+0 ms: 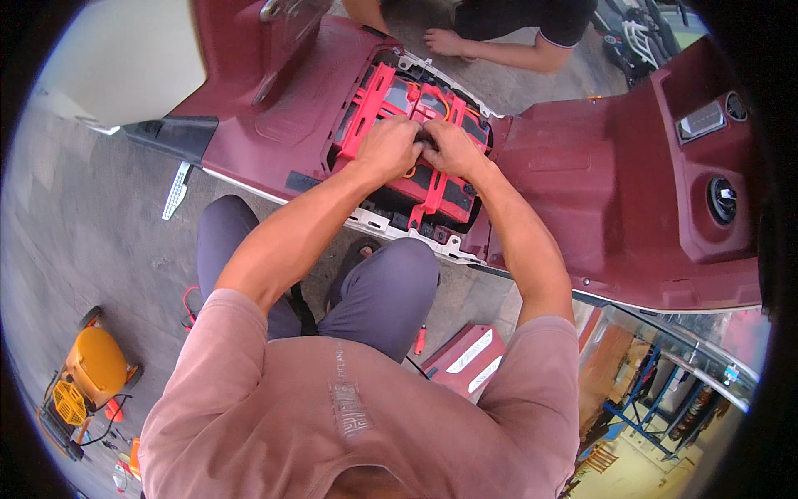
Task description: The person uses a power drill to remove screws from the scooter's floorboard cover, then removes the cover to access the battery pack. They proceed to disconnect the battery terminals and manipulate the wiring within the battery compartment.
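Observation:
Both hands meet over the open floor compartment of a dark red scooter (291,96). My left hand (389,150) is closed, its fingertips pressed against something small and dark at the centre. Facing it, my right hand (453,150) is closed too, its fingers at the same dark spot; what they hold is too small to name. Around them lie batteries (397,93) with dark and grey tops, crossed by a bright red metal bracket (431,201). An orange cable (458,108) runs along the far side of the batteries.
Across the scooter another person's hand (445,41) hangs near the floor. A red-handled screwdriver (420,339) and a dark red panel (449,353) lie on the ground by my knee. An orange wheeled machine (96,366) stands at lower left.

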Demonstrator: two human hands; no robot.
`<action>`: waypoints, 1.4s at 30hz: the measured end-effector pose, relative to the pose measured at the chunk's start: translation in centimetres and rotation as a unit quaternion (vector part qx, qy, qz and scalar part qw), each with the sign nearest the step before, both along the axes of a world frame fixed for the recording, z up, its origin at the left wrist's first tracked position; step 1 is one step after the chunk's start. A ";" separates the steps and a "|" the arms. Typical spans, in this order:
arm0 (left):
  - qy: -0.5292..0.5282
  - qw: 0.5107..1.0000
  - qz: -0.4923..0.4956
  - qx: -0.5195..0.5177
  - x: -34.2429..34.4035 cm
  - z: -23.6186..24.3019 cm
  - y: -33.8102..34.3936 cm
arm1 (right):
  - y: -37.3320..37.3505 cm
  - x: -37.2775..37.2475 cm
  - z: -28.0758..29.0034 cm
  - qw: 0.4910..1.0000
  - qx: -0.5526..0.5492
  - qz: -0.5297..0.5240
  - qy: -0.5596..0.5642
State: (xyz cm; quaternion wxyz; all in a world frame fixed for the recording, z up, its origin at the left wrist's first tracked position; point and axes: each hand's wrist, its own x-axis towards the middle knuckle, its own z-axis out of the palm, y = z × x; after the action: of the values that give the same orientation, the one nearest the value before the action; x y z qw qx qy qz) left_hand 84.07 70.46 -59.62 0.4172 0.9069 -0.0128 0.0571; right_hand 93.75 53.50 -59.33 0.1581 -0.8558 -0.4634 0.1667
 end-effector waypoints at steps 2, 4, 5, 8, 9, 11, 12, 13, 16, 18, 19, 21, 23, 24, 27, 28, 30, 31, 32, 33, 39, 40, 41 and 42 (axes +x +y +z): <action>0.062 0.997 -0.047 -0.013 1.6 -1.0 -0.3 | -0.3 0.2 -0.2 0.999 0.036 0.006 0.008; 0.089 0.992 -0.092 -0.015 2.4 -1.4 0.3 | -0.4 0.3 -0.7 1.000 0.027 0.000 0.011; 0.096 0.989 -0.106 0.025 2.8 -1.5 0.5 | -0.7 0.2 -0.8 1.000 0.028 -0.008 0.013; 0.119 0.983 -0.127 0.059 4.1 -1.4 0.7 | -0.6 0.2 -1.2 0.999 0.027 -0.028 0.016; 0.119 0.982 -0.127 0.074 4.3 -1.4 0.6 | -0.7 0.1 -1.0 0.999 0.039 -0.021 0.016; 0.117 0.980 -0.133 0.086 4.5 -1.6 0.4 | -1.0 0.3 -0.3 0.998 0.065 -0.005 0.006; 0.104 0.982 -0.134 0.087 4.4 -1.7 0.3 | -1.3 0.4 0.3 0.997 0.046 -0.066 -0.012; 0.094 0.982 -0.135 0.089 4.3 -1.8 0.2 | -2.1 0.7 1.1 0.992 0.033 -0.117 -0.027; 0.070 0.987 -0.118 0.079 3.7 -2.0 -0.1 | -5.1 1.2 3.7 0.967 -0.097 -0.229 -0.061; 0.066 0.988 -0.119 0.076 3.6 -2.0 -0.3 | -6.5 0.8 4.2 0.961 -0.167 -0.212 -0.065; 0.066 0.987 -0.125 0.075 3.6 -2.0 -0.3 | -7.0 0.2 4.2 0.963 -0.186 -0.186 -0.063; 0.061 0.986 -0.131 0.078 3.7 -2.0 -0.4 | -7.5 -0.6 3.8 0.961 -0.225 -0.148 -0.061; 0.054 0.986 -0.130 0.085 3.7 -2.1 -0.5 | -7.4 -1.1 3.2 0.958 -0.259 -0.115 -0.054; 0.052 0.987 -0.125 0.085 3.6 -2.2 -0.6 | -7.4 -1.3 3.0 0.959 -0.252 -0.119 -0.051; 0.044 0.990 -0.104 0.087 3.2 -2.4 -0.8 | -7.3 -1.6 2.9 0.957 -0.259 -0.100 -0.079; 0.039 0.991 -0.094 0.086 3.2 -2.5 -1.0 | -7.3 -1.6 2.9 0.960 -0.254 -0.092 -0.075; 0.027 0.993 -0.080 0.082 2.9 -2.6 -1.2 | -7.3 -1.8 3.1 0.960 -0.253 -0.090 -0.082; 0.019 0.994 -0.076 0.078 2.8 -2.7 -1.2 | -7.3 -1.8 3.1 0.959 -0.254 -0.090 -0.084; 0.013 0.995 -0.071 0.075 2.7 -2.7 -1.2 | -7.3 -1.8 3.2 0.957 -0.258 -0.096 -0.091; 0.005 0.995 -0.072 0.068 2.7 -2.7 -1.2 | -7.3 -1.8 3.2 0.957 -0.263 -0.089 -0.083; 0.032 0.995 -0.069 0.062 3.0 -2.9 -1.2 | -7.5 -0.5 3.3 0.963 -0.260 -0.052 -0.048; 0.036 0.995 -0.061 0.068 3.0 -2.9 -1.4 | -7.6 -0.4 3.3 0.964 -0.258 -0.041 -0.047; 0.044 0.995 -0.055 0.073 2.9 -2.9 -1.5 | -7.6 -0.3 3.3 0.964 -0.259 -0.033 -0.051; 0.044 0.995 -0.050 0.075 2.9 -2.8 -1.7 | -7.6 -0.1 3.3 0.961 -0.272 -0.025 -0.045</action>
State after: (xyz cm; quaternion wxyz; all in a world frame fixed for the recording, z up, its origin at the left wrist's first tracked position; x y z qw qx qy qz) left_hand 86.94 68.80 -62.44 0.3507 0.9354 -0.0442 -0.0053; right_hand 93.60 45.89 -56.02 -0.0978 -0.8844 -0.3859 0.2436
